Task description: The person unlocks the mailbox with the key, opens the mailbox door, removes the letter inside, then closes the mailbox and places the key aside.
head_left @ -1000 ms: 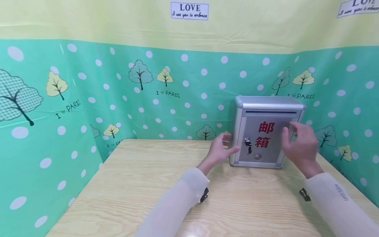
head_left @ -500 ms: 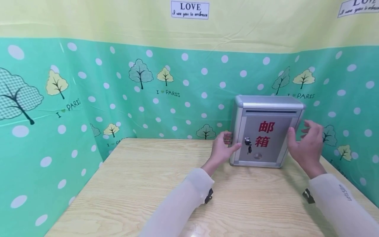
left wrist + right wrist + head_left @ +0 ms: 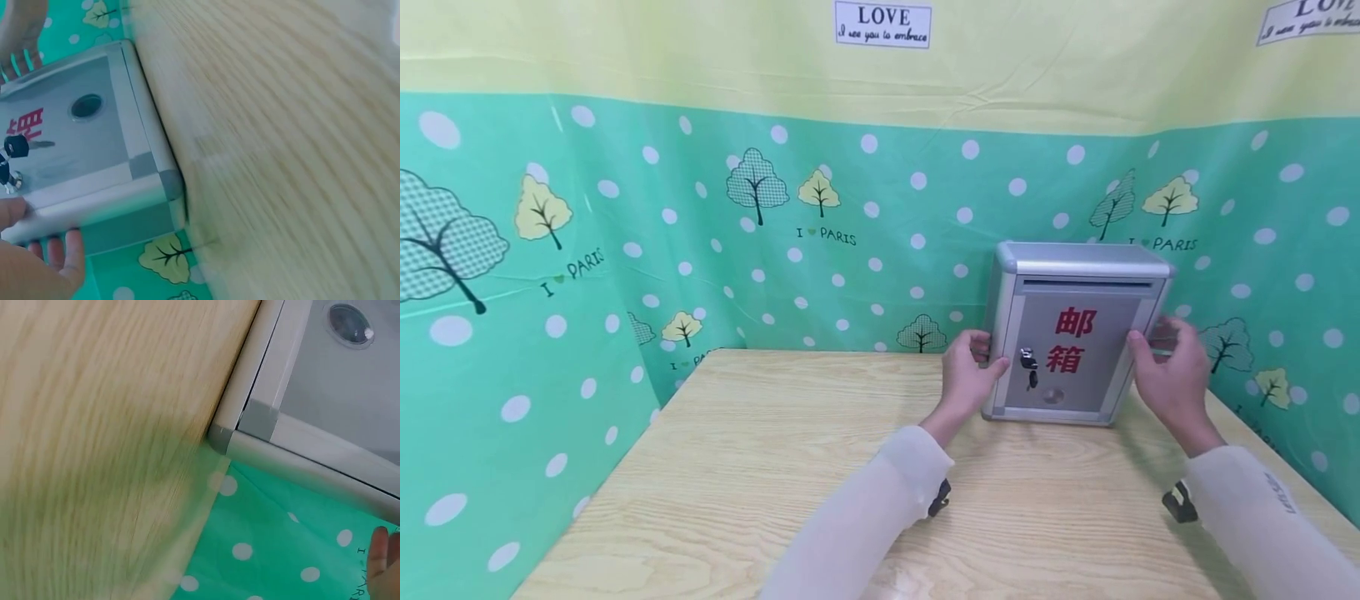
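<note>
A silver metal mailbox [image 3: 1078,375] with red Chinese characters stands upright on the wooden table. Below its slot, a key [image 3: 1032,380] hangs from the lock on the front. My left hand [image 3: 966,379] grips the mailbox's left edge. In the left wrist view, the thumb [image 3: 12,211] lies on the front frame and the fingers [image 3: 74,253] reach along the side. At the opposite edge is my right hand [image 3: 1176,379], its thumb right by the front frame and its loosely bent fingers beside the side wall. The right wrist view shows fingertips [image 3: 377,547] close to that edge.
The wooden table [image 3: 760,467] extends to the left and front of the mailbox. A green and yellow curtain [image 3: 820,275] printed with trees and dots hangs close behind and around the table. Black straps [image 3: 1180,502] show under the sleeves.
My right hand has moved from in front of the mailbox face to its right side. My left hand has come in against the left edge. The mailbox has stayed in place.
</note>
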Tool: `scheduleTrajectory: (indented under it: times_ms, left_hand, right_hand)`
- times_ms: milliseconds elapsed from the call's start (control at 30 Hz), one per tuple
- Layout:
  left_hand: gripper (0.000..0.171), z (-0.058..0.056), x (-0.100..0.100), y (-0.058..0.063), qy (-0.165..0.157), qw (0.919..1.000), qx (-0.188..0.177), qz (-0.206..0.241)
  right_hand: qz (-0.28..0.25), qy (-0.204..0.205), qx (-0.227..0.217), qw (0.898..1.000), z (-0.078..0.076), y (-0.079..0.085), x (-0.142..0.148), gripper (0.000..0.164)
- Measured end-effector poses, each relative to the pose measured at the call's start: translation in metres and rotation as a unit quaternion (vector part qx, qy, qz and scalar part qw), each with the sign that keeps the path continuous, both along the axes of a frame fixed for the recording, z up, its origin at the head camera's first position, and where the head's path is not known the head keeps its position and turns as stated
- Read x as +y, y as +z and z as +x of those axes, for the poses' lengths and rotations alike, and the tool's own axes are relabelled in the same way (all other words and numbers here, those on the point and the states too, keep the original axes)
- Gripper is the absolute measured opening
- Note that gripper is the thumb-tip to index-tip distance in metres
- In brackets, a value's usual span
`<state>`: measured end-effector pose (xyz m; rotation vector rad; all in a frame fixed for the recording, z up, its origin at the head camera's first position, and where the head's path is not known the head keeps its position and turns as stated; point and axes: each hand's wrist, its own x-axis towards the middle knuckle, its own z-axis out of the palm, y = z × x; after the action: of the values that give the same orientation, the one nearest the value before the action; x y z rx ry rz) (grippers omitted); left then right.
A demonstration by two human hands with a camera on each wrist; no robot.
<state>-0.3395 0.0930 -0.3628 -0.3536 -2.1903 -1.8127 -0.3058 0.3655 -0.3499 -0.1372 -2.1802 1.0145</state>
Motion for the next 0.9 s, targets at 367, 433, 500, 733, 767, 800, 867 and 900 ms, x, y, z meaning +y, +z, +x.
scheduleTrajectory:
  times_ms: [367, 433, 500, 733, 767, 800, 867, 900]
  left_hand:
    - [0.036, 0.006, 0.007, 0.004, 0.042, 0.9991, -0.003, 0.010]
    - [0.035, 0.008, 0.008, 0.005, 0.048, 0.9988, 0.000, 0.005]
    - [0.035, 0.010, 0.009, 0.006, 0.055, 0.9984, 0.006, -0.005]
    - [0.035, 0.013, 0.015, 0.007, 0.081, 0.9953, 0.026, -0.046]
    - [0.035, 0.013, 0.015, 0.007, 0.085, 0.9948, 0.027, -0.049]
    - [0.036, 0.013, 0.015, 0.007, 0.089, 0.9942, 0.028, -0.052]
    - [0.036, 0.013, 0.016, 0.008, 0.093, 0.9938, 0.029, -0.052]
    - [0.036, 0.013, 0.016, 0.008, 0.094, 0.9937, 0.029, -0.054]
  right_hand:
    - [-0.037, 0.002, -0.033, 0.999, 0.008, 0.003, -0.004, 0.062]
    - [-0.034, 0.002, -0.032, 0.999, 0.010, 0.002, -0.005, 0.063]
    - [-0.032, 0.003, -0.033, 0.999, 0.012, 0.002, -0.007, 0.064]
    - [-0.067, -0.007, -0.064, 0.996, 0.016, 0.006, -0.020, 0.063]
    - [-0.075, -0.005, -0.071, 0.995, 0.016, 0.007, -0.022, 0.064]
    - [-0.082, -0.003, -0.077, 0.994, 0.016, 0.009, -0.025, 0.065]
    - [-0.088, 0.000, -0.089, 0.992, 0.015, 0.011, -0.029, 0.066]
    - [-0.087, 0.000, -0.092, 0.992, 0.015, 0.012, -0.030, 0.067]
